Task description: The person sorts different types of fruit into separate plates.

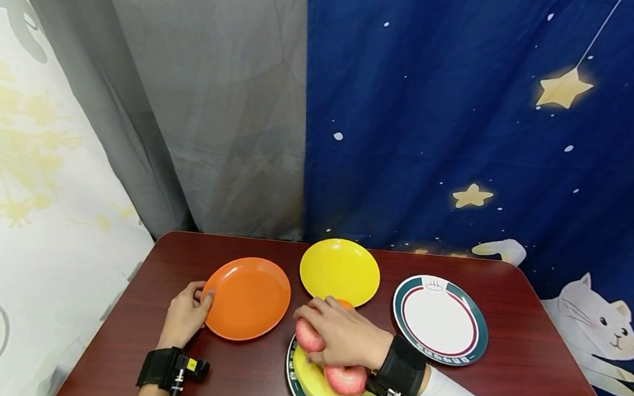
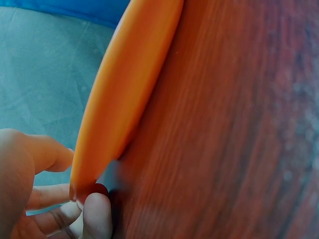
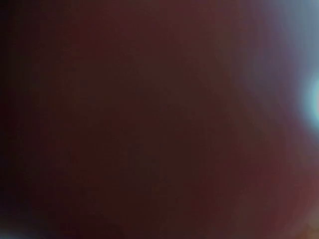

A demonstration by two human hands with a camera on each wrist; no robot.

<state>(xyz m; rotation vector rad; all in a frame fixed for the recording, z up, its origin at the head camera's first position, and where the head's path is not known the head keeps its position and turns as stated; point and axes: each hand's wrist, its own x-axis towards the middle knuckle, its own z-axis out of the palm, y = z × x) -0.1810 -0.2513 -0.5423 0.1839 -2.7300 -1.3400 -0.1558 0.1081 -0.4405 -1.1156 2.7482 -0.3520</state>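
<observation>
In the head view, my left hand pinches the left rim of an orange plate. The left wrist view shows that plate edge-on, its rim between thumb and fingers. My right hand reaches over a green-rimmed plate of fruit and grips a pinkish-red apple. A second apple lies under the wrist. Bananas curve along the front of that plate. An orange fruit peeks out behind the knuckles. The right wrist view is dark and blurred.
A yellow plate stands at the back middle of the reddish-brown table. To the right is a white plate with a green and red rim. Grey and blue star-patterned curtains hang behind the table.
</observation>
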